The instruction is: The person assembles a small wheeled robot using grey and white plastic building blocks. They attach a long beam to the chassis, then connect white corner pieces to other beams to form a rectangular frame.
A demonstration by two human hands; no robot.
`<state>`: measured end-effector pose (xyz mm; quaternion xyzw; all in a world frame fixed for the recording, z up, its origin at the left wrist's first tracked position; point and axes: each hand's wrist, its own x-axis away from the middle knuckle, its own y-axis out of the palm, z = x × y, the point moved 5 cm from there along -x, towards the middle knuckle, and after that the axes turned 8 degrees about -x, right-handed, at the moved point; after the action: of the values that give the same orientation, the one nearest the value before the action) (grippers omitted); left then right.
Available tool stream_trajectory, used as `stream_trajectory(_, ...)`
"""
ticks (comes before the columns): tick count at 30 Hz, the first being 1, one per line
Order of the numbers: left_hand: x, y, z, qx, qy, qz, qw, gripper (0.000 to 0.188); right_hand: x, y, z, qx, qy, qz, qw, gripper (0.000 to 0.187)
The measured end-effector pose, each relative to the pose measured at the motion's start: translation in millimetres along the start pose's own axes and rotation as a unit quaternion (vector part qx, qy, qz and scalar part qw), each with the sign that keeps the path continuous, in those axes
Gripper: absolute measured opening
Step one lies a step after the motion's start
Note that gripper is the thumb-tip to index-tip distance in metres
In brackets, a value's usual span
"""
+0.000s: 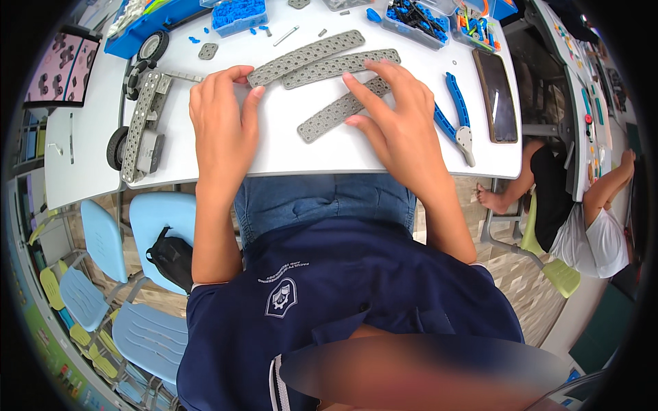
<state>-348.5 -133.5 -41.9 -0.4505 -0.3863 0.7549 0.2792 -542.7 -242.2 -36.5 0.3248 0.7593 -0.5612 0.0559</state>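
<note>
Three grey perforated plastic plates lie on the white table in front of me. The thumb and index finger of my left hand (225, 116) close around the left end of the farthest plate (308, 57). Partly under it lies the middle plate (343, 67). My right hand (404, 116) is open, fingers apart, over the right part of the plates. Its index fingertip is by the middle plate's near edge, and its thumb is at the edge of the nearest plate (336, 118), whose right part the hand partly covers.
Blue-handled pliers (455, 123) and a phone (495, 96) lie at right. A grey wheeled assembly (142, 127) stands at left. Beyond are bins of blue pieces (238, 15), black pieces (415, 20) and mixed pieces (476, 31). Another person (582, 233) sits at far right.
</note>
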Motion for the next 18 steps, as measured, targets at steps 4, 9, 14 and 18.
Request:
stream_trajectory(4, -6.2, 2.4, 3.3, -0.018, 0.024, -0.006, 1.000, 0.026, -2.2, 10.5, -2.7, 0.007, 0.002, -0.036, 0.999, 0.051)
stream_trajectory(9, -13.5, 5.8, 8.1, -0.015, 0.036, -0.009, 0.999, 0.023, 2.4, 9.1, -6.0, -0.029, 0.014, -0.060, 0.998, 0.054)
stream_trajectory(14, -23.5, 9.6, 8.5, -0.031, 0.047, -0.037, 0.998, 0.029, 5.9, 5.2, -3.2, -0.038, 0.021, -0.056, 0.997, 0.057)
stream_trajectory(18, -29.8, 3.9, 10.0, -0.028, 0.068, -0.053, 0.996, 0.033, 7.1, 6.0, -3.0, -0.032, 0.019, -0.053, 0.998, 0.057)
